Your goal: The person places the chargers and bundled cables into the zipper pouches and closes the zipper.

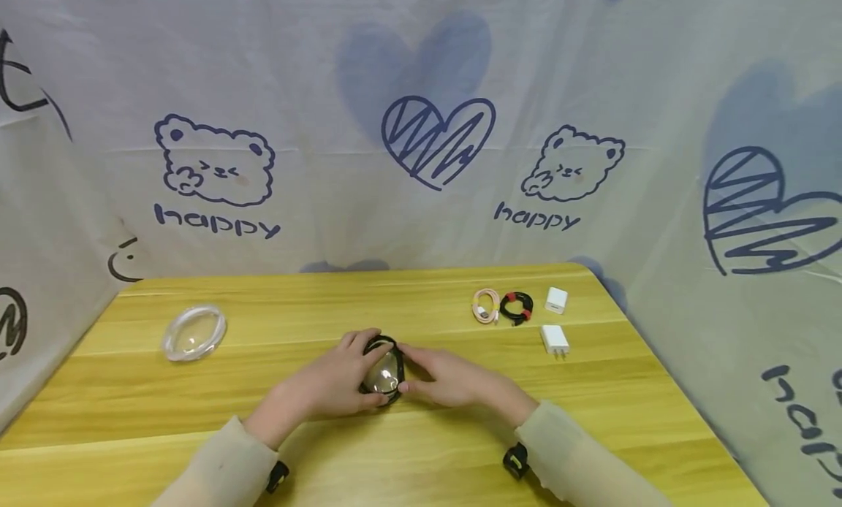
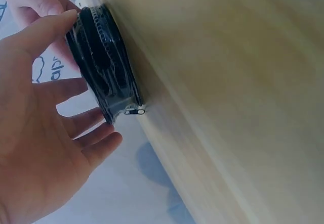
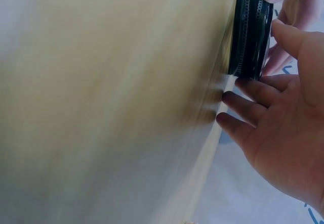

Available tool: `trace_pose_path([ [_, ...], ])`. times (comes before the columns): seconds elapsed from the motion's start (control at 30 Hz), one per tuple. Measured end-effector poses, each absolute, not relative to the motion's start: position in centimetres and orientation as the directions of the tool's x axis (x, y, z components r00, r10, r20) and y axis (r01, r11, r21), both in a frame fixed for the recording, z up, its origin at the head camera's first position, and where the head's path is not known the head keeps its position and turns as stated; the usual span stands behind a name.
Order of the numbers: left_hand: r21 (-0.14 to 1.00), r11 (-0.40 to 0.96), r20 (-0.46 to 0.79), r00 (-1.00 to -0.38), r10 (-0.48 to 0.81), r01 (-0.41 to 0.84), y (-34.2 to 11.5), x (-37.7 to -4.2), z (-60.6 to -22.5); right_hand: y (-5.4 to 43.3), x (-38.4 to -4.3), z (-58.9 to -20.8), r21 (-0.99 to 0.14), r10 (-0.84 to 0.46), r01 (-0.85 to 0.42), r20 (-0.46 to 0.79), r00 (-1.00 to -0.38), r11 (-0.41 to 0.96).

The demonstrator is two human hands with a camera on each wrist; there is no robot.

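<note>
A round pouch with a clear top and black zippered rim (image 1: 402, 368) sits on the table between both hands. My left hand (image 1: 335, 381) grips its left side, thumb at the near edge and fingers around the far edge. On the opposite side, my right hand (image 1: 450, 377) holds the rim between thumb and fingers. The left wrist view shows the black side wall (image 2: 101, 57) and a metal zipper pull (image 2: 134, 111) at its lower end. Seen from the right wrist, the fingertips (image 3: 245, 85) are right at the pouch's side.
Another round clear pouch, with a white rim (image 1: 169, 340), lies at the left of the wooden table (image 1: 316, 302). Toward the back right are a coiled pink cable (image 1: 476, 302), a coiled black cable (image 1: 529, 302) and two white charger plugs (image 1: 556, 299). Printed fabric hangs behind.
</note>
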State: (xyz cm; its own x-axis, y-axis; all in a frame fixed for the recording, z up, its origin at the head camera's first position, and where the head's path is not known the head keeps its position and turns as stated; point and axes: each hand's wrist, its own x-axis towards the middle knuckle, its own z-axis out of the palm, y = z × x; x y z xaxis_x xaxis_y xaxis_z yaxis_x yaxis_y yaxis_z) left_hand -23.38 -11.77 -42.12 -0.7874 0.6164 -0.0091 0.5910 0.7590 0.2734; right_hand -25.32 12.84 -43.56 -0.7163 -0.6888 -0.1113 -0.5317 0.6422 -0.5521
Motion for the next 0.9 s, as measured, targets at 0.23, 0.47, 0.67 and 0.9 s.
trace_pose_path([
  [0.23, 0.301, 0.732, -0.020, -0.763, 0.646, 0.611, -11.5, -23.5, -42.5, 13.3, -24.8, -43.5, -0.575, -0.686, -0.513, -0.122, -0.717, 0.638],
  [0.47, 0.286, 0.745, -0.003, -0.777, 0.629, 0.602, -11.2, -23.8, -42.4, 15.4, -25.0, -43.4, -0.606, -0.646, -0.482, -0.070, -0.760, 0.633],
  [0.67, 0.328, 0.736, 0.017, -0.782, 0.623, 0.593, -11.2, -24.2, -42.4, 18.0, -26.4, -43.3, -0.645, -0.545, -0.463, 0.083, -0.834, 0.609],
  [0.9, 0.386, 0.755, -0.009, -0.816, 0.578, 0.530, -11.3, -24.5, -42.2, 21.4, -28.9, -42.7, -0.603, -0.396, -0.465, 0.255, -0.882, 0.648],
])
